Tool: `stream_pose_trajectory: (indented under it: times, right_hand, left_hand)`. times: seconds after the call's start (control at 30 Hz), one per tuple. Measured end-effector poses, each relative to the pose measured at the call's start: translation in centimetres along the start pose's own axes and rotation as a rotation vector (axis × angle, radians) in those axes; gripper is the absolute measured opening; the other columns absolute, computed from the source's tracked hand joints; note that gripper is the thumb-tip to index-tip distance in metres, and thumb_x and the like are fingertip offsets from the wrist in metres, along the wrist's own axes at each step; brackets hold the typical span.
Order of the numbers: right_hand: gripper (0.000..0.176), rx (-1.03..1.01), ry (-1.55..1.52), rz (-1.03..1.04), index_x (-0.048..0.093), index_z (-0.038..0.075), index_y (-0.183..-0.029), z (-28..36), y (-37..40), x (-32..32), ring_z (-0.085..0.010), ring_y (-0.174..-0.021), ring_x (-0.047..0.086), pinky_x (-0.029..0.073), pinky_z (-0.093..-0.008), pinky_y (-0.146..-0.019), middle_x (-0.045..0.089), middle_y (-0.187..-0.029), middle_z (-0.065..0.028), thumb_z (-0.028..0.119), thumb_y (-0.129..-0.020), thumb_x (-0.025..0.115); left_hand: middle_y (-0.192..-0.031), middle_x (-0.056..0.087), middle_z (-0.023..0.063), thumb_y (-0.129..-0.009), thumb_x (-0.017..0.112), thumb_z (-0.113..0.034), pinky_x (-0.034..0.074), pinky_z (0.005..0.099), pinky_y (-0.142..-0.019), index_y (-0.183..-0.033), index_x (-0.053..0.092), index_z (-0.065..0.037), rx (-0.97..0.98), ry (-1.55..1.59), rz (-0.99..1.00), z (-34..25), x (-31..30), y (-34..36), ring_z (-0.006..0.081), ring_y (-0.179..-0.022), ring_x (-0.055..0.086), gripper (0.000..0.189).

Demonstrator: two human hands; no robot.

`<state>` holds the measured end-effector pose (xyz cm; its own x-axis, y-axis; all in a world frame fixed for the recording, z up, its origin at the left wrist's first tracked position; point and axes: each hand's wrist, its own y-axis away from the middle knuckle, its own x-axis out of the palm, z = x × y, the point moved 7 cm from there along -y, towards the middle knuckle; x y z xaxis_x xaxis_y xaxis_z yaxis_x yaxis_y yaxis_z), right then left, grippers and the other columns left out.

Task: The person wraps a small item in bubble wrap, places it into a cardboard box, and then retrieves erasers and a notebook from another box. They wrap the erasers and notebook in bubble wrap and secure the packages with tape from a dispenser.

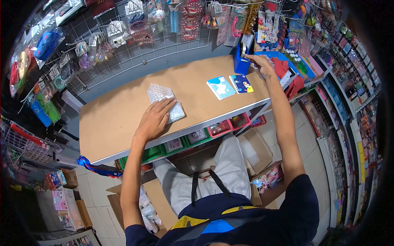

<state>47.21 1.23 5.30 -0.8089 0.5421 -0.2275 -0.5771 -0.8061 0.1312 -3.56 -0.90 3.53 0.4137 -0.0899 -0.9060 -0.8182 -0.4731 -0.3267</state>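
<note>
My left hand (155, 119) lies flat on a bubble-wrapped packet (176, 111), fingers stretched out and pressing it to the brown tabletop (119, 127). One end of the bubble wrap (159, 91) sticks out past my fingertips. At the back right of the table stands a blue tape dispenser (241, 65). My right hand (262, 65) is at its edge with the fingers drawn together; whatever they pinch is too small to make out. Between my hands are two small spiral notebooks, one light blue and white (221, 88), one dark blue with colourful prints (241, 83).
A blue tray (314, 74) with bottles and red cloth (283, 71) sits beyond my right hand. Hanging goods cover the wire grid (180, 43) behind the table. Green baskets (154, 153) and pink baskets (220, 128) are below, with open cardboard boxes (262, 149) by my legs.
</note>
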Motion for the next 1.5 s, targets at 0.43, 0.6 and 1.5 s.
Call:
stream_pose_trajectory:
  times: [0.43,0.6,1.5]
  right_hand:
    - [0.024,-0.049,-0.069,-0.138,0.074,0.0,-0.094,-0.1,8.1,2.4,-0.0096,-0.063,0.055,0.04,-0.0246,-0.056,0.065,-0.079,-0.0022,0.021,-0.082,0.078]
    - [0.014,-0.181,-0.132,-0.246,0.073,0.008,-0.081,-1.4,7.5,2.8,-0.0016,-0.046,0.034,0.024,-0.0226,-0.043,0.048,-0.057,0.0086,0.021,-0.081,0.079]
    - [0.034,-0.255,0.075,0.633,0.073,0.0,-0.11,1.6,17.6,20.0,-0.0072,-0.08,0.064,0.047,-0.02,-0.065,0.073,-0.088,-0.0061,0.017,-0.081,0.079]
  left_hand:
    - [-0.148,0.046,0.0116,-0.096,0.041,-0.018,0.027,0.0451,-0.118,-0.144,0.046,-0.01,0.002,0.0,0.003,-0.2,-0.1,-0.1,0.0317,-0.137,0.041,0.049]
    - [-0.149,0.045,0.0115,-0.096,0.041,-0.018,0.027,0.045,-0.117,-0.144,0.047,-0.01,-0.005,-0.001,0.007,-0.2,-0.1,0.0,0.0318,-0.138,0.041,0.049]
    - [-0.137,0.057,0.0083,-0.097,0.055,-0.03,0.035,0.0445,-0.11,-0.114,0.066,-0.008,-0.165,0.276,0.021,1.9,0.7,-2.5,0.0297,-0.131,0.049,0.03]
